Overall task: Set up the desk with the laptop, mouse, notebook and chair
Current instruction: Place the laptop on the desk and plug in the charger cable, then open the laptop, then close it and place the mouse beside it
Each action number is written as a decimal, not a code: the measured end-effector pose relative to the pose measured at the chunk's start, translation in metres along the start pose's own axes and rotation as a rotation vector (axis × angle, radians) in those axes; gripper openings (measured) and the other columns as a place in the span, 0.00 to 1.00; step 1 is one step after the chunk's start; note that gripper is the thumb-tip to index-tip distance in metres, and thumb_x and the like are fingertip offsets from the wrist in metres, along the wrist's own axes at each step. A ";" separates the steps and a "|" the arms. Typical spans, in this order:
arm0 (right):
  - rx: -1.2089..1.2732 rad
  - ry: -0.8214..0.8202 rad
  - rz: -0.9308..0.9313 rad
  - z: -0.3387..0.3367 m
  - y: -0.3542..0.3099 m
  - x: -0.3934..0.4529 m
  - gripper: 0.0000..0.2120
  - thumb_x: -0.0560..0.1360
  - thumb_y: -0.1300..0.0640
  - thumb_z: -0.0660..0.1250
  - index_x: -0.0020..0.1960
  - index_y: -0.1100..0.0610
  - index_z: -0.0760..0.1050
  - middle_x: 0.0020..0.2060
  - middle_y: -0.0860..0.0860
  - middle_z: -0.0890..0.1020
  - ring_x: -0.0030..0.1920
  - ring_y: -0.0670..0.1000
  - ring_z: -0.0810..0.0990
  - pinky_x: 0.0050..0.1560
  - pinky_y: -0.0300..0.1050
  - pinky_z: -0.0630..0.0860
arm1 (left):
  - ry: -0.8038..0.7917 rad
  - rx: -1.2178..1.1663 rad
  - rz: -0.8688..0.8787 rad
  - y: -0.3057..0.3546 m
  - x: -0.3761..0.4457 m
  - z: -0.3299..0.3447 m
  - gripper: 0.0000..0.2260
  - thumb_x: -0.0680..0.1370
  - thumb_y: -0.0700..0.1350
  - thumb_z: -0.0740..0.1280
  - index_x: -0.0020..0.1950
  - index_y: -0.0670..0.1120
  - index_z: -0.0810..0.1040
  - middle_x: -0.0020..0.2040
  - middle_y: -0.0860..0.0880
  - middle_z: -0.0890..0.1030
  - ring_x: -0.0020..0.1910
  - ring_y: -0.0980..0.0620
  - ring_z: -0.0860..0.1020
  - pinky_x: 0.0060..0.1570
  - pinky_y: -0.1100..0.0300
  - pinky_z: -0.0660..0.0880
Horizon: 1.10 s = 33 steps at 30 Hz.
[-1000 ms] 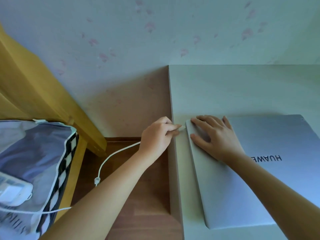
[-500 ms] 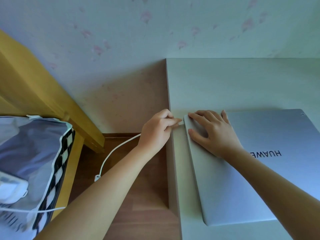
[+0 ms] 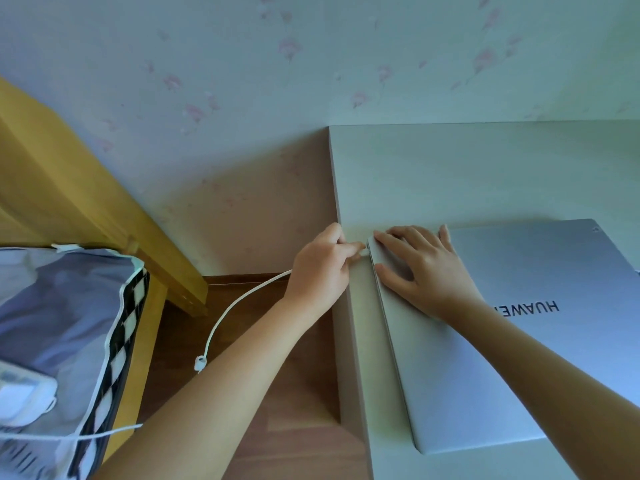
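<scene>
A closed silver laptop (image 3: 512, 368) lies on the white desk (image 3: 450, 174), its logo upside down to me. My right hand (image 3: 422, 271) rests flat on the laptop's far left corner, fingers spread. My left hand (image 3: 322, 268) pinches the plug of a white charging cable (image 3: 225, 317) right at the laptop's left edge near that corner. The cable droops from my hand down toward the floor. Mouse, notebook and chair are out of view.
A wooden bed frame (image 3: 86, 188) stands at the left with a grey checked-edge pillow (image 3: 69, 323) and a white charger block (image 3: 24, 393) on it. Brown wood floor (image 3: 277, 427) fills the gap between bed and desk. Floral wallpaper (image 3: 311, 64) lies behind.
My left hand has brought the cable plug closer, up against the laptop's left edge. The right hand stays pressed on the lid.
</scene>
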State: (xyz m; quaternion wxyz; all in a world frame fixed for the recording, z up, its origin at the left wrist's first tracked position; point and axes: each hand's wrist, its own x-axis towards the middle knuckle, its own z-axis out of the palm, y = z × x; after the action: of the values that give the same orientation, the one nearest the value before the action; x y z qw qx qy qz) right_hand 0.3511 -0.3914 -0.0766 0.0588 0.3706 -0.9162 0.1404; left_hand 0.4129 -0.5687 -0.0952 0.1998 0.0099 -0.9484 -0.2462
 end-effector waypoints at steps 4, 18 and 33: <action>0.001 0.095 0.062 0.000 0.001 -0.004 0.23 0.74 0.44 0.57 0.65 0.53 0.73 0.64 0.53 0.76 0.66 0.56 0.72 0.67 0.66 0.63 | -0.008 0.144 -0.042 0.012 -0.001 0.003 0.13 0.79 0.46 0.62 0.61 0.46 0.78 0.56 0.49 0.79 0.55 0.48 0.77 0.62 0.45 0.65; -0.088 0.220 0.527 -0.041 0.085 -0.077 0.22 0.74 0.54 0.64 0.68 0.57 0.70 0.68 0.56 0.72 0.66 0.59 0.70 0.62 0.55 0.70 | -0.187 0.249 0.090 0.136 0.031 0.093 0.26 0.76 0.55 0.50 0.68 0.44 0.73 0.68 0.39 0.73 0.68 0.36 0.70 0.60 0.26 0.60; 0.217 0.275 0.657 -0.082 0.222 -0.131 0.21 0.78 0.56 0.58 0.70 0.51 0.63 0.67 0.51 0.70 0.62 0.55 0.74 0.52 0.48 0.70 | -0.206 0.189 0.184 0.263 0.119 0.196 0.18 0.79 0.52 0.59 0.68 0.47 0.70 0.58 0.44 0.77 0.56 0.40 0.74 0.53 0.43 0.68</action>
State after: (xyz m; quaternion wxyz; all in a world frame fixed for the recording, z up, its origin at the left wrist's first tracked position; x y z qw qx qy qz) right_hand 0.2908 -0.1278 -0.0740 0.0937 0.0383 -0.9497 0.2965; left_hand 0.2487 -0.2604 -0.0830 0.1215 -0.0835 -0.9796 -0.1364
